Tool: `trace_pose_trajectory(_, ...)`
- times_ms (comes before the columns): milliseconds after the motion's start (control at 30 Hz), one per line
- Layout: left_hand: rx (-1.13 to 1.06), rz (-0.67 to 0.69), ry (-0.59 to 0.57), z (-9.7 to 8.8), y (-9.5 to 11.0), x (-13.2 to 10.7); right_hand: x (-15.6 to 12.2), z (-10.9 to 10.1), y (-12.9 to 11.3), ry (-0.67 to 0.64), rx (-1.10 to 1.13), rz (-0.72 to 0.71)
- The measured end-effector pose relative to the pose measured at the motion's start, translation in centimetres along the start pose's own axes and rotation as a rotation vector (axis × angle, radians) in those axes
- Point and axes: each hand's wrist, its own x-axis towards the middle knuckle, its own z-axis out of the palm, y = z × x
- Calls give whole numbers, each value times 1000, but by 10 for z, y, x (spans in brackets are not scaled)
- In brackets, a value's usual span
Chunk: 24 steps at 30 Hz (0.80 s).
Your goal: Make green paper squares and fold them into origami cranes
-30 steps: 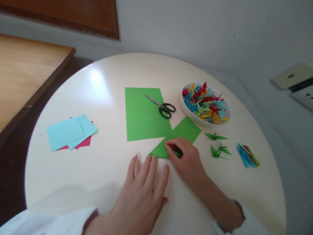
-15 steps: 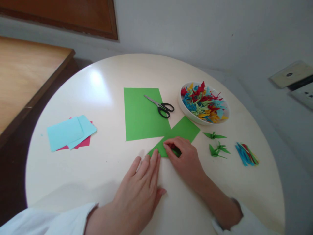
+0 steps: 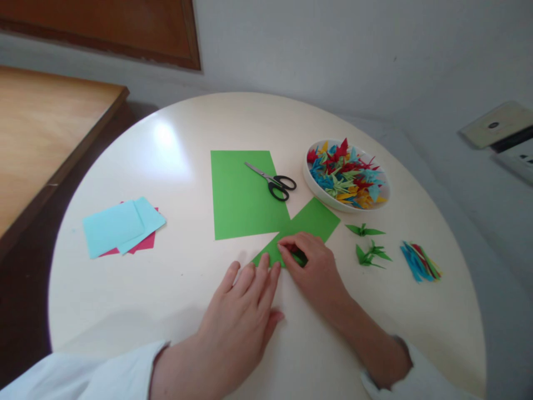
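A green sheet of paper [image 3: 310, 219] lies slantwise in front of me, its near edge apparently folded under my fingers. My left hand [image 3: 239, 316] rests flat with fingers spread, the fingertips touching the near edge of that sheet. Over the same sheet, my right hand [image 3: 312, 269] is closed, thumb and forefinger pinched together at the paper; the other fingers curl and partly hide it. A second green sheet [image 3: 237, 194] lies just beyond, touching or slightly overlapping the first. Scissors [image 3: 270, 180] with black handles lie across its right side.
A white bowl [image 3: 307, 180] of colourful paper cranes stands at the back right. Two green paper cranes [image 3: 370, 255] and a bundle of coloured paper strips [image 3: 418, 261] lie to the right. Light blue cards [image 3: 114, 222] over red ones are at left on the round white table [image 3: 187, 311].
My left hand's fingers have spread a little, the forefinger shifting right along the paper's near edge. The right hand stays in nearly the same pinch. The view has shifted very slightly.
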Motion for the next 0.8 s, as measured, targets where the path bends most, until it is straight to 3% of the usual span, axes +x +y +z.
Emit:
trace_pose_trajectory(333,-4,-14,-12,1,2,3,2,-3,0,65,210,213)
trace_pose_trajectory(800,37,-57,36,5,13,9,2,1,8,152,475,355)
